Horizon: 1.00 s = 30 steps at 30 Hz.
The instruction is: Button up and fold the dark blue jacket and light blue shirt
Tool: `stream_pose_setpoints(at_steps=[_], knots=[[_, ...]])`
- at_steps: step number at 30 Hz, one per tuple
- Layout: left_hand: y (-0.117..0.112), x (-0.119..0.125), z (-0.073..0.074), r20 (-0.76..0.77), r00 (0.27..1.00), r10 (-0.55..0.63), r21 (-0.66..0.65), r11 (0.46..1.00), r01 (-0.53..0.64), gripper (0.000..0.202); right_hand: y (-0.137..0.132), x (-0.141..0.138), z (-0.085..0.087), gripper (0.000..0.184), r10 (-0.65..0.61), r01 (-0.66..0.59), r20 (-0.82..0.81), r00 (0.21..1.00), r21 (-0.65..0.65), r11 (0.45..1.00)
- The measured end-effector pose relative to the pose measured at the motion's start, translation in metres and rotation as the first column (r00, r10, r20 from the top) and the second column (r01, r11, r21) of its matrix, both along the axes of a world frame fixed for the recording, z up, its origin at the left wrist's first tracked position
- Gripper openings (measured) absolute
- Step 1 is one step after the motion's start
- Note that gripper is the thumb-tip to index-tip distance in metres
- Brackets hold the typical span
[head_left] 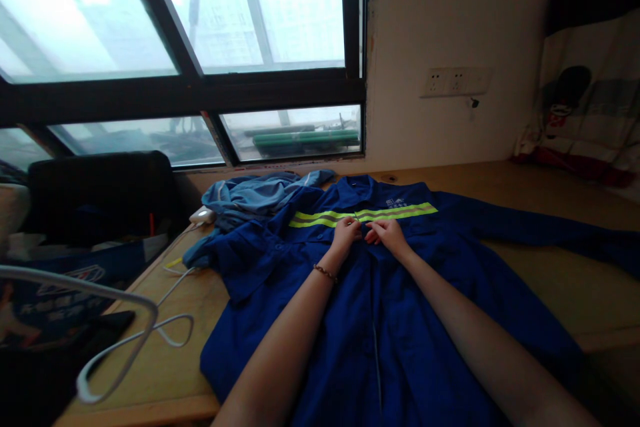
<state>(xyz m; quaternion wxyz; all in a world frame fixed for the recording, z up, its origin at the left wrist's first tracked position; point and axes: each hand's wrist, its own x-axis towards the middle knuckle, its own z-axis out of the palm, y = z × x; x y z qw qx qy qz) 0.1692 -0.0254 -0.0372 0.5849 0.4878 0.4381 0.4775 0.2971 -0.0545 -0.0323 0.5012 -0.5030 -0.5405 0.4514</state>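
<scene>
A dark blue work jacket (435, 293) with a yellow and grey reflective stripe across the chest lies spread front side up, its collar toward the wall. Both hands are at its front opening, just below the stripe. My left hand (346, 233), with a beaded bracelet at the wrist, pinches the jacket's front edge. Close beside it on the right, my right hand (387, 235) has its fingers closed on the other front edge. Whether a button or zip is between the fingertips is too small to tell. The jacket's right-hand sleeve (540, 230) stretches out sideways.
The jacket lies on a wooden table (165, 373). Crumpled light blue clothing (255, 193) is heaped at its back left. A white charger (203, 215) and white cable (145, 340) are on the left. Behind are a window (280, 13) and wall sockets (455, 81); a curtain (595, 80) hangs right.
</scene>
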Motion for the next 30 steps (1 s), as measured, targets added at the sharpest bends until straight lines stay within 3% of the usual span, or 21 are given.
stream_pose_setpoints(at_steps=[7,15,22,26,30], knots=[[-0.001,0.001,-0.002,0.017,0.998,0.065,0.015,0.998,-0.065,0.015,-0.005,-0.002,0.002,0.027,-0.107,0.089,0.123,0.987,0.145,0.985],[-0.005,0.002,0.0,0.111,0.99,0.083,0.011,0.996,-0.085,0.024,-0.003,-0.002,0.0,0.041,-0.074,0.061,0.09,0.993,0.145,0.988],[-0.008,0.002,0.002,0.175,0.982,0.066,0.04,0.996,-0.074,0.033,0.0,0.001,-0.006,0.047,-0.043,0.004,0.291,0.956,0.133,0.991],[-0.006,0.002,0.0,0.077,0.993,0.088,0.089,0.992,-0.094,0.03,0.001,0.003,-0.006,0.048,-0.02,-0.026,0.347,0.938,0.13,0.991],[0.002,0.001,-0.005,-0.186,0.972,0.143,0.23,0.968,-0.098,0.02,-0.001,0.0,-0.005,0.043,-0.03,-0.007,0.384,0.923,0.095,0.995]])
